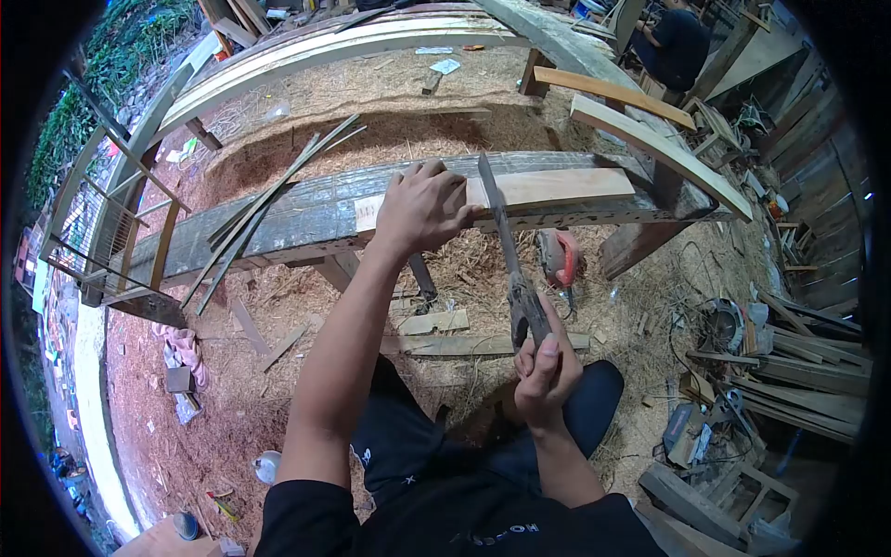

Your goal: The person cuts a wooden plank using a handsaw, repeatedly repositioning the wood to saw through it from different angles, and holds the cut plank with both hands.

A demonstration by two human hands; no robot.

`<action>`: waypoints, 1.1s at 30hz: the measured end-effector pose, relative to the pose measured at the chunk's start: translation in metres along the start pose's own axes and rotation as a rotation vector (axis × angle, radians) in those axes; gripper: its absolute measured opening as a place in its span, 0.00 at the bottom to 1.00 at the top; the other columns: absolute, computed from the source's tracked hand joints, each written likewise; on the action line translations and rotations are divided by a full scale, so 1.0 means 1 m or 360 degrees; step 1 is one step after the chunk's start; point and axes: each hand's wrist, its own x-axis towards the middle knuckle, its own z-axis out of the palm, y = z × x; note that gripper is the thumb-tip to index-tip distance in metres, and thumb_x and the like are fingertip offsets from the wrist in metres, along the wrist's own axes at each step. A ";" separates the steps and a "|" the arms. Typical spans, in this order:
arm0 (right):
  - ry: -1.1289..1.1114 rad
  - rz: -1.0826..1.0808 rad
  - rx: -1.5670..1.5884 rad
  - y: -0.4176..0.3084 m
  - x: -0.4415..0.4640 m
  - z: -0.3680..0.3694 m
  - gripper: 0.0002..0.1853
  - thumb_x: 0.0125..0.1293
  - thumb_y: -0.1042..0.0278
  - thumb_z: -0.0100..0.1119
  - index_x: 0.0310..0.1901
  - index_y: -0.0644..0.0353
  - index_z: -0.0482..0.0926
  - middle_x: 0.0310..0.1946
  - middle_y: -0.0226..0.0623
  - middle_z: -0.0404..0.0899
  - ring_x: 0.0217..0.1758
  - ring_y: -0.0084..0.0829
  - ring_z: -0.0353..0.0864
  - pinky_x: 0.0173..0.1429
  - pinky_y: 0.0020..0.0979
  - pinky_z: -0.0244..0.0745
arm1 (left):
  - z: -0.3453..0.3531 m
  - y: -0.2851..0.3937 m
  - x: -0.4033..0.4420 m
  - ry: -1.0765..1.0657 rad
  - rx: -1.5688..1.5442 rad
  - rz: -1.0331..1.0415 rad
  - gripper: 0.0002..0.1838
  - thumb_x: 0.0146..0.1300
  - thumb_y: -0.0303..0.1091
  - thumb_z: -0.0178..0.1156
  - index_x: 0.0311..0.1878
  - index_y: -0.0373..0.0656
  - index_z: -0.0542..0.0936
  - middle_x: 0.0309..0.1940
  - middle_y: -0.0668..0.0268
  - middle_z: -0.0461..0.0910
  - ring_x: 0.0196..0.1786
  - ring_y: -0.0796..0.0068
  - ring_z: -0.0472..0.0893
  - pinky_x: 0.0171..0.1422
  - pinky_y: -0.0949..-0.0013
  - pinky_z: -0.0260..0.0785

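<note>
A pale board [557, 186] lies lengthwise on a long, worn wooden beam [316, 200]. My left hand [424, 206] presses on the board's left part, its fingers bent over it. In my right hand [548, 369] is the handle of a handsaw [506, 237], the fingers wrapped round it. The saw's blade points away from me and crosses the board just right of my left hand. Dark marks show on the board's left end.
Thin strips [269, 209] lie across the beam's left part. Below the beam are a red power tool [560, 257] and offcuts [433, 322] on shavings. More boards [659, 153] rest at right. A person [673, 46] sits at the back right.
</note>
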 end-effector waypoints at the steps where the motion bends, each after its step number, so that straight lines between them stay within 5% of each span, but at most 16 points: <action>1: 0.0002 0.0003 -0.0001 -0.001 -0.003 -0.001 0.33 0.84 0.50 0.39 0.72 0.74 0.70 0.20 0.24 0.64 0.21 0.15 0.58 0.26 0.21 0.58 | 0.002 -0.002 0.003 -0.0003 -0.0001 0.0002 0.29 0.62 0.56 0.66 0.60 0.48 0.84 0.55 0.61 0.79 0.62 0.60 0.78 0.68 0.55 0.66; 4: 0.0049 0.0049 0.0118 0.000 -0.017 -0.009 0.29 0.80 0.59 0.39 0.73 0.71 0.73 0.21 0.25 0.70 0.20 0.14 0.61 0.25 0.22 0.57 | 0.006 -0.006 0.009 0.0038 0.0048 -0.0023 0.29 0.62 0.56 0.66 0.60 0.48 0.85 0.54 0.61 0.78 0.62 0.59 0.78 0.66 0.55 0.67; 27: 0.0018 -0.0048 -0.0085 0.002 0.018 0.009 0.28 0.83 0.58 0.39 0.71 0.70 0.74 0.19 0.21 0.64 0.19 0.13 0.58 0.25 0.22 0.53 | 0.007 -0.007 0.008 -0.0003 0.0063 0.0079 0.31 0.62 0.59 0.65 0.61 0.48 0.85 0.57 0.60 0.78 0.64 0.54 0.75 0.73 0.50 0.64; 29: 0.0059 -0.0021 -0.0149 0.011 0.027 0.011 0.27 0.79 0.63 0.42 0.69 0.71 0.76 0.21 0.26 0.69 0.22 0.16 0.68 0.28 0.25 0.64 | 0.004 -0.004 0.008 -0.0011 0.0054 0.0039 0.31 0.62 0.59 0.65 0.61 0.48 0.85 0.57 0.60 0.78 0.64 0.54 0.75 0.73 0.50 0.64; 33: 0.0035 -0.0119 -0.0224 0.020 0.011 0.008 0.27 0.78 0.64 0.41 0.71 0.70 0.74 0.22 0.28 0.72 0.23 0.16 0.67 0.29 0.25 0.64 | -0.003 0.002 0.002 -0.0080 0.0109 0.0030 0.32 0.61 0.61 0.66 0.62 0.49 0.85 0.57 0.59 0.78 0.64 0.54 0.75 0.73 0.49 0.63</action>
